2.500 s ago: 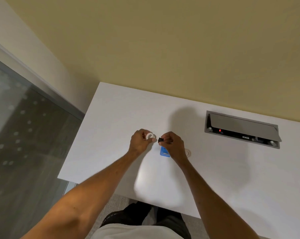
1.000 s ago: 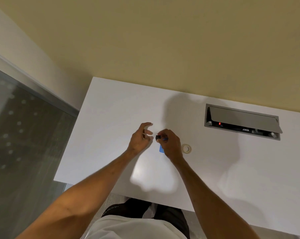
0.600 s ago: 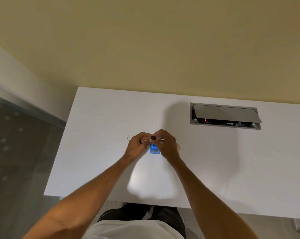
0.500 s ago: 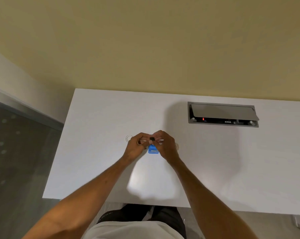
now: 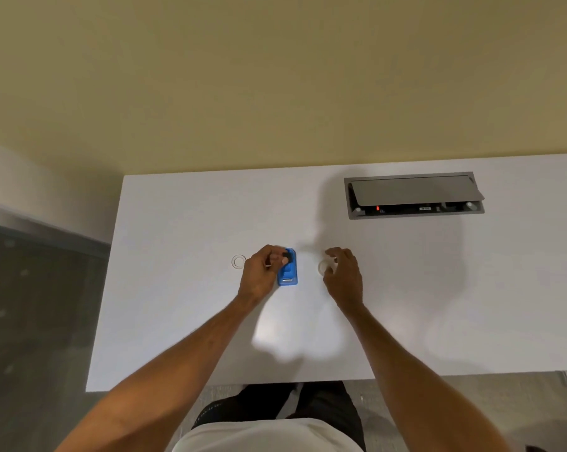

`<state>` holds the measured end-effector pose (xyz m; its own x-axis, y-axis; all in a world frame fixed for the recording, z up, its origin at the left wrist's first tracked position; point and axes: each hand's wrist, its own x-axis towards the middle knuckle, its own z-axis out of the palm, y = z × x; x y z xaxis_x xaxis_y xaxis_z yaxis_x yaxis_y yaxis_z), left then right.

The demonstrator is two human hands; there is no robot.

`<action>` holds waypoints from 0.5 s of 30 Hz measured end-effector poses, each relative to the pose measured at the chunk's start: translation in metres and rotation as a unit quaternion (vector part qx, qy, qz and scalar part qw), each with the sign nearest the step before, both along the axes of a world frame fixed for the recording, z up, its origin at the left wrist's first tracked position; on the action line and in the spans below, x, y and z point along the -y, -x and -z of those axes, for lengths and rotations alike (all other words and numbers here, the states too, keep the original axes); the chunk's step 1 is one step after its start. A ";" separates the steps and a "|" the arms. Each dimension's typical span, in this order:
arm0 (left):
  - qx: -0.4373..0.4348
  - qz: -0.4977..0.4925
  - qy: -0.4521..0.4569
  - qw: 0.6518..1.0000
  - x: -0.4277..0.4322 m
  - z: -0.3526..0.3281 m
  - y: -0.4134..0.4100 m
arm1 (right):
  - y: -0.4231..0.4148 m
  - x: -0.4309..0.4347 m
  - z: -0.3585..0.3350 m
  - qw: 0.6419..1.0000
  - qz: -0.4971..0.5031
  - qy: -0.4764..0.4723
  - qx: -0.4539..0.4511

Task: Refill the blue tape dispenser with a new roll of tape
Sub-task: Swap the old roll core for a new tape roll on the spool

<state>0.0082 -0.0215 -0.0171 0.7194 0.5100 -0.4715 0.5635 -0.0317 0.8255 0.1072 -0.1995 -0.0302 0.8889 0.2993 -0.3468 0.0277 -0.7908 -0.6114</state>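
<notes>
I count one blue tape dispenser (image 5: 288,269) on the white surface (image 5: 184,288), lying flat between my two hands, its long side running toward and away from me. My left hand (image 5: 260,275) sits just beside its left edge, fingers curled together and pinching one small black piece (image 5: 287,257), which sits over the far end of the dispenser; I cannot tell whether that piece touches the blue body. Something thin and pale also shows between those fingers, too small to make out.

There are two rings of tape in view. One clear ring (image 5: 238,261) lies flat on the surface just left of my left hand, apart from it. The other roll (image 5: 324,267) is at the fingertips of my right hand (image 5: 342,277), right of the dispenser and apart from it. My right fingers are bent around that roll, but blur keeps me from telling whether they are clamped on it or only touching it.

One grey cable box (image 5: 414,195) is set into the surface at the far right, its lid tilted up, well apart from everything else. One small red light glows inside it.
</notes>
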 end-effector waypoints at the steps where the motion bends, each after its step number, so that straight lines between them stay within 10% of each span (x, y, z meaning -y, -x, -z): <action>1: 0.001 0.000 -0.002 1.000 0.001 0.000 -0.001 | -0.001 0.003 0.001 1.000 -0.004 0.019 -0.005; 15: -0.014 0.036 -0.037 0.999 -0.004 0.013 -0.003 | 0.002 -0.007 0.012 0.986 -0.080 0.144 -0.003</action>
